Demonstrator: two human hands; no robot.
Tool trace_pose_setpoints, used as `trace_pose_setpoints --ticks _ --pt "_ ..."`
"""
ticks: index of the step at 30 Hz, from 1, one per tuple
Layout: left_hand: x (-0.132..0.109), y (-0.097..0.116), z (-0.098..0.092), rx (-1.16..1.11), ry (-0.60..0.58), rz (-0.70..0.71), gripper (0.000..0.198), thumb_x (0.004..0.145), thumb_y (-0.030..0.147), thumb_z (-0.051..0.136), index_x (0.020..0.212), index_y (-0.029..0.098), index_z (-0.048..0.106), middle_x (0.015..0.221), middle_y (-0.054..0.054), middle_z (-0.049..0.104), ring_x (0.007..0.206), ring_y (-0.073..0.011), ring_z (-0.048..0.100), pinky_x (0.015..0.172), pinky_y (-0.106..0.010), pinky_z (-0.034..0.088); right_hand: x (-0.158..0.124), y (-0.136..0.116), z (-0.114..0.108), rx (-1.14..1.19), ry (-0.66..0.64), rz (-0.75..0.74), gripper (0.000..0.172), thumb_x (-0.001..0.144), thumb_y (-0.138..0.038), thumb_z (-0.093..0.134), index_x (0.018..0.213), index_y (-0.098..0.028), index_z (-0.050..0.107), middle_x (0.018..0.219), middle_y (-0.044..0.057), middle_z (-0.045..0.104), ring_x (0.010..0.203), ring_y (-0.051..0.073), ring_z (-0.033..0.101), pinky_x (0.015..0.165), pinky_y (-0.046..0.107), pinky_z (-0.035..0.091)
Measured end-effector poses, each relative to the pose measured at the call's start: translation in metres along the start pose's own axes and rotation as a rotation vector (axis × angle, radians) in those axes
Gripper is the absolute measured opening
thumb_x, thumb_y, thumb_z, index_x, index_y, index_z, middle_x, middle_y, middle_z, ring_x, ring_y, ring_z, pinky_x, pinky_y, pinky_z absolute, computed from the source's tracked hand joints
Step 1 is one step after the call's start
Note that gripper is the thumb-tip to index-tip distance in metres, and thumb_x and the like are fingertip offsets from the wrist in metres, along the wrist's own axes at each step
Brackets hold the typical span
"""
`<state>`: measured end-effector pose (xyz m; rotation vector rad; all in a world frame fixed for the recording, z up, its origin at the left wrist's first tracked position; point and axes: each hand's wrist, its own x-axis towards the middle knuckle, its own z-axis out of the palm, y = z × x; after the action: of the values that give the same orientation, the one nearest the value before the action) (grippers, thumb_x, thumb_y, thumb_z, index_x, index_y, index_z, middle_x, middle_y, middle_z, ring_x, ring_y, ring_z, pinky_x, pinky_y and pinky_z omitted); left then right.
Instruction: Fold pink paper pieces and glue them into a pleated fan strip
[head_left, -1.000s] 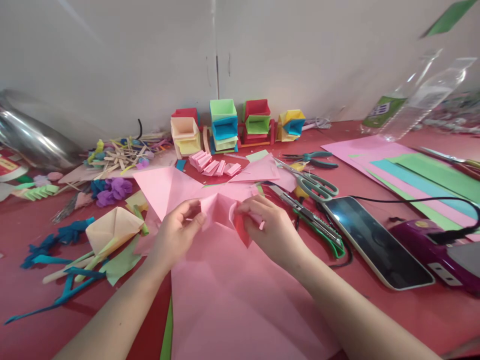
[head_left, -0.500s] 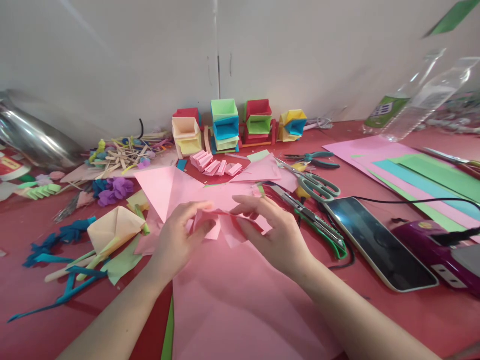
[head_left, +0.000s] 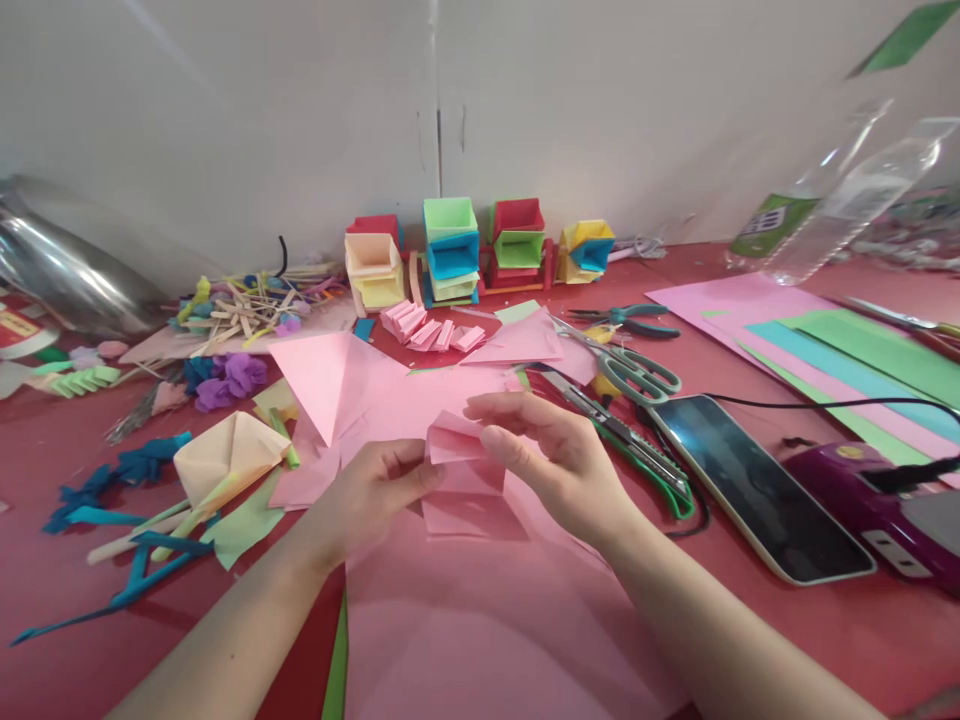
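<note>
A small creased piece of pink paper [head_left: 469,478] stands between my hands, its folds running crosswise. My left hand [head_left: 379,490] pinches its left edge between thumb and fingers. At its upper right, my right hand [head_left: 551,455] has fingers curved, with thumb and fingertips at the paper's edge; whether they press on it is hard to see. Underneath lies a large pink sheet [head_left: 510,630]. Just beyond are pleated pink paper strips [head_left: 427,328] and a folded pink triangle [head_left: 319,375].
Right of my hands lie a green box cutter [head_left: 619,435], scissors [head_left: 637,370], pliers [head_left: 626,318], a phone [head_left: 765,490] and a purple device [head_left: 877,500]. Coloured paper boxes [head_left: 450,250] line the wall. A peach paper shape [head_left: 229,455] and blue paper twists [head_left: 139,470] sit left.
The small paper has turned and opened out towards me, so its crosswise creases now show. My left hand has dropped slightly and pinches its left edge; my right hand has shifted a little.
</note>
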<state>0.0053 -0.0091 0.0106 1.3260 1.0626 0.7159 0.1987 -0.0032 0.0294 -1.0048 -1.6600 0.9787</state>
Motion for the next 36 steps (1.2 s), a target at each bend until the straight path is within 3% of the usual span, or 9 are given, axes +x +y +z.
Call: trace_pose_setpoints --ticks 3,8,12,17,24,29,36 --pt "0.001 -0.002 0.003 -0.133 -0.083 -0.021 0.025 0.082 0.041 0.055 0.085 0.018 0.065 0.073 -0.001 0.065 0.069 -0.0161 0.061 0.064 -0.026 0.046 0.000 0.001 0.000 0.020 -0.017 0.015 0.021 0.082 -0.030 0.058 0.099 -0.018 0.065 0.100 0.005 0.067 0.095 0.018 0.061 0.078 0.029 0.049" --pt "0.003 -0.004 0.005 -0.160 0.013 0.049 0.032 0.086 0.043 0.048 0.102 0.021 0.064 0.092 -0.004 0.069 0.081 -0.0182 0.062 0.070 -0.027 0.046 0.000 0.000 0.000 -0.059 -0.112 -0.050 0.025 0.079 -0.016 0.050 0.100 -0.015 0.063 0.101 0.007 0.066 0.096 0.019 0.060 0.083 0.034 0.047" --pt "0.003 -0.002 0.007 -0.020 0.130 0.148 0.030 0.086 0.042 0.049 0.099 0.020 0.065 0.093 -0.003 0.069 0.086 -0.0187 0.060 0.075 -0.026 0.045 -0.002 -0.001 0.002 -0.217 -0.174 -0.211 0.031 0.076 -0.016 0.054 0.106 -0.014 0.061 0.108 0.010 0.064 0.101 0.021 0.058 0.088 0.037 0.045" --pt "0.003 0.000 0.009 -0.022 0.185 0.114 0.033 0.084 0.045 0.050 0.095 0.018 0.065 0.087 -0.002 0.069 0.081 -0.0192 0.060 0.068 -0.026 0.045 -0.002 0.001 0.006 -0.299 -0.159 -0.276 0.033 0.078 -0.015 0.053 0.110 -0.018 0.059 0.111 0.010 0.064 0.103 0.021 0.057 0.088 0.038 0.045" --pt "0.001 -0.003 0.014 -0.049 0.156 0.151 0.031 0.088 0.042 0.043 0.093 0.018 0.062 0.085 -0.001 0.066 0.073 -0.0153 0.058 0.063 -0.023 0.043 -0.001 0.008 0.010 -0.320 -0.071 -0.249 0.036 0.071 -0.007 0.052 0.104 -0.018 0.059 0.105 0.007 0.066 0.100 0.021 0.058 0.086 0.037 0.046" --pt "0.000 -0.002 0.015 0.142 0.127 0.212 0.028 0.089 0.037 0.041 0.088 0.018 0.061 0.076 0.001 0.062 0.072 -0.0143 0.054 0.068 -0.023 0.042 0.000 0.011 0.010 -0.310 -0.023 -0.191 0.031 0.069 -0.001 0.051 0.094 -0.017 0.062 0.092 0.005 0.067 0.090 0.019 0.059 0.081 0.033 0.047" --pt "0.001 -0.002 0.016 0.195 0.155 0.198 0.025 0.090 0.032 0.039 0.090 0.019 0.060 0.077 0.000 0.059 0.076 -0.0161 0.052 0.072 -0.025 0.042 0.001 0.006 0.009 -0.225 -0.027 -0.018 0.023 0.078 -0.005 0.047 0.085 -0.018 0.065 0.085 0.004 0.067 0.079 0.016 0.063 0.071 0.028 0.050"
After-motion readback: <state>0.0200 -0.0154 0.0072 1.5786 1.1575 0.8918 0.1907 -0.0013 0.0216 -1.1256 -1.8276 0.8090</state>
